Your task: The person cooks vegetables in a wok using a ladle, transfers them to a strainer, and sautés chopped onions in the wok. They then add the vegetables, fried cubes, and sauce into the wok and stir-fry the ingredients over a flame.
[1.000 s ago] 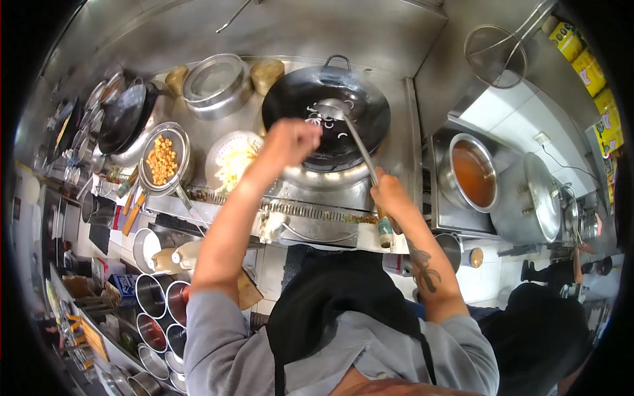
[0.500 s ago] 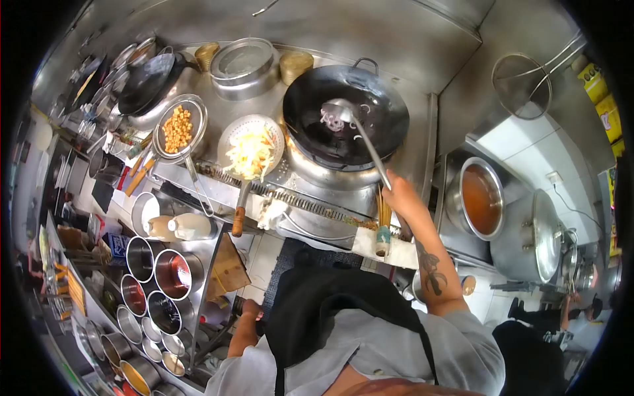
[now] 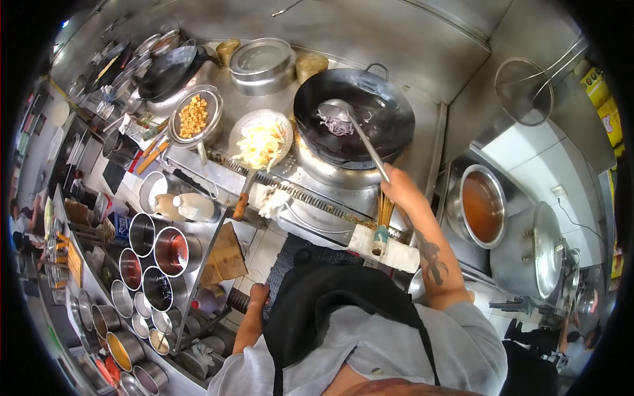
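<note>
My right hand (image 3: 401, 185) is closed around the handle of a long metal ladle (image 3: 367, 144). The ladle's bowl rests inside a large dark wok (image 3: 393, 99) on the stove, against a small heap of sliced purple onion (image 3: 338, 127). My left hand (image 3: 258, 294) hangs low at my side by the black apron (image 3: 317, 290), away from the stove. Its fingers are mostly hidden. Just below my right hand stands a bamboo brush (image 3: 385, 211) at the stove's front edge.
Left of the wok, a perforated skimmer (image 3: 288, 130) holds pale shredded vegetables, and a mesh strainer (image 3: 214, 105) holds golden cubes. Several sauce pots (image 3: 177, 251) stand at left. A bowl of reddish-brown liquid (image 3: 481, 203) and a big lidded pot (image 3: 528, 254) are at right.
The ladle's bowl has shifted slightly left and down in the wok, and the onion slices are gathered closer together. My left hand has risen a little. The view has shifted slightly.
</note>
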Motion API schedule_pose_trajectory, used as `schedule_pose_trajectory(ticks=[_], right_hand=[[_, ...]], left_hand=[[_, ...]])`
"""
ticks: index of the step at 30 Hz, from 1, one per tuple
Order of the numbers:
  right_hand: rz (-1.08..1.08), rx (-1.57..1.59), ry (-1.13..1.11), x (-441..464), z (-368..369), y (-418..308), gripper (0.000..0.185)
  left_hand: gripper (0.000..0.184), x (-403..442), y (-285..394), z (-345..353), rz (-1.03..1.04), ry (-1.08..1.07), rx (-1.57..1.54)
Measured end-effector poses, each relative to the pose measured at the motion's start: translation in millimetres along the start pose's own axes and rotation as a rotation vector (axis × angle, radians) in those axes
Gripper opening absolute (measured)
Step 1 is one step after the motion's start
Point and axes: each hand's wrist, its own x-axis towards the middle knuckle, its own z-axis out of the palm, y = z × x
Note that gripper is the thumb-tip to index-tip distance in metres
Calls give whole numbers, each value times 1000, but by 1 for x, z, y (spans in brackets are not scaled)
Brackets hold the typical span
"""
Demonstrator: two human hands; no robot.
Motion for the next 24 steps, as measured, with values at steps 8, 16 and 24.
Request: schedule_pose_trajectory(ticks=[8,16,24], right_hand=[[72,-51,20,-15,6,28,52],[164,369,-194,-40,-26,36,59],[160,-70,1,16,22,7,36]], left_hand=[[40,31,-43,28,250,279,271],[32,-118,170,-54,1025,224,416],[32,-380,367,-126,2069,208,284]])
